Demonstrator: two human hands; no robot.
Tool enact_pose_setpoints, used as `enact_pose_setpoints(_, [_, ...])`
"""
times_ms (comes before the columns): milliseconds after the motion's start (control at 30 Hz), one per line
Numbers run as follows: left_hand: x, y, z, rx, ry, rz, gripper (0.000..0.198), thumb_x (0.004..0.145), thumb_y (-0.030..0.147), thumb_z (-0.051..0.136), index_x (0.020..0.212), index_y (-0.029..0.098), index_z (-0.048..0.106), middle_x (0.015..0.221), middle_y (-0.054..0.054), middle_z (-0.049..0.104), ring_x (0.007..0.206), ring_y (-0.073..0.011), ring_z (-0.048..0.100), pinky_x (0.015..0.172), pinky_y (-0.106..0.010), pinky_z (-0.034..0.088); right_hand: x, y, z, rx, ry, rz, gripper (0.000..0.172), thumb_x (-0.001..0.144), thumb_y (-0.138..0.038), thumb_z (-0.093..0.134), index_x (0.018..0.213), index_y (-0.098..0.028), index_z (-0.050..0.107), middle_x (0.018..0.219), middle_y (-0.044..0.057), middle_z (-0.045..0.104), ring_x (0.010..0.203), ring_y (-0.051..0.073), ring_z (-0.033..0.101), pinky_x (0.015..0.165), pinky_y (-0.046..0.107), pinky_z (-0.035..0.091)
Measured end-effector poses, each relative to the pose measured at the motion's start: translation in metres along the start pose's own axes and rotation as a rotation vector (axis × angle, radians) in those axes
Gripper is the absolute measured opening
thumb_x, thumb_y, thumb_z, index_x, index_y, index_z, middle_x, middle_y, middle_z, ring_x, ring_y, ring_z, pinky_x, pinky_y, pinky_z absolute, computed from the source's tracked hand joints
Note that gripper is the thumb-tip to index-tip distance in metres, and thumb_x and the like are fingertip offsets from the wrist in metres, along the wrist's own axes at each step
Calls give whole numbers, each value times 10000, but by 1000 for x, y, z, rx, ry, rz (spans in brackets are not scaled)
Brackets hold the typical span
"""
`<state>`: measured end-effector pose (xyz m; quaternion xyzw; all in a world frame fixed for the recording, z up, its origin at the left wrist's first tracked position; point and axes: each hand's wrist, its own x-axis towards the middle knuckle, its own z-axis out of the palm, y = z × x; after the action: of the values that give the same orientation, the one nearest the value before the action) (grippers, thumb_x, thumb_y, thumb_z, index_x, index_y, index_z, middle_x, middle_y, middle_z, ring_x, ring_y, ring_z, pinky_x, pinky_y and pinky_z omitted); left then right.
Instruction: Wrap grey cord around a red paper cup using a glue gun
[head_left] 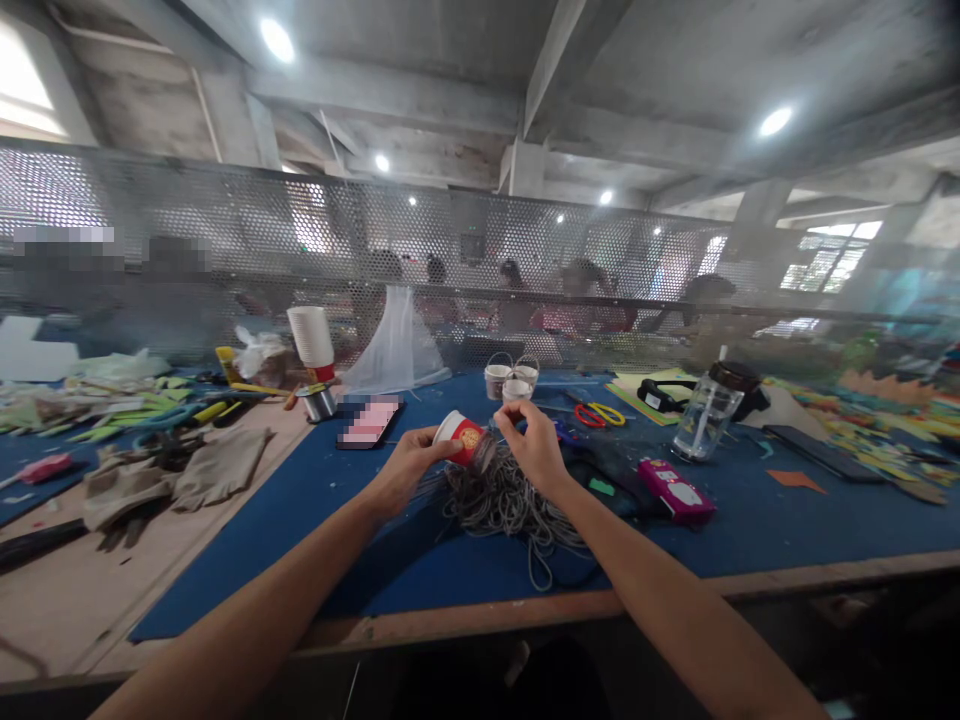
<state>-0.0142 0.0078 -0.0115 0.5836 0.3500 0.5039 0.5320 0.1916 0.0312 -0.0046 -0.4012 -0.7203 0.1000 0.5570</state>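
A red and white paper cup point(466, 440) is tilted in my left hand point(411, 466), thumb on its red side. Its end toward the right looks greyish, possibly wrapped in cord. Just right of that end, my right hand point(531, 445) is closed in a pinch; what lies between the fingertips is too small to make out. A loose heap of grey cord point(510, 505) lies on the blue mat point(300, 560) beneath both hands. Beyond them stand several small pale cups point(517, 390) with loop handles.
A phone point(369, 422), a spool of wire point(319, 402) and stacked paper cups point(310, 338) lie left. To the right are scissors point(598, 414), a purple box point(676, 492) and a water bottle point(703, 418). Gloves point(221, 468) rest far left. A perforated metal screen point(465, 235) stands behind.
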Motion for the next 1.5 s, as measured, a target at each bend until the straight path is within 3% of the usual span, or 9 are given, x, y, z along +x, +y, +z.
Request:
enact_pose_setpoints(900, [-1,2,2,-57,-1,-3,178,730,313,769,804,152,773,792,-53,745,702,-171,632,748,-276,473,-1,1,0,-8,27,10,159,901,-349,567,864,-205,623,802,21,685,763,178,631,777,295,462])
enact_pose_setpoints(1500, [0,0,1,-73,-5,-16,190,726,321,770,814,152,768,793,-61,743,721,-179,634,730,-267,471,1,10,2,30,-66,12,190,911,-355,543,884,-203,655,837,29,700,790,181,648,772,285,481])
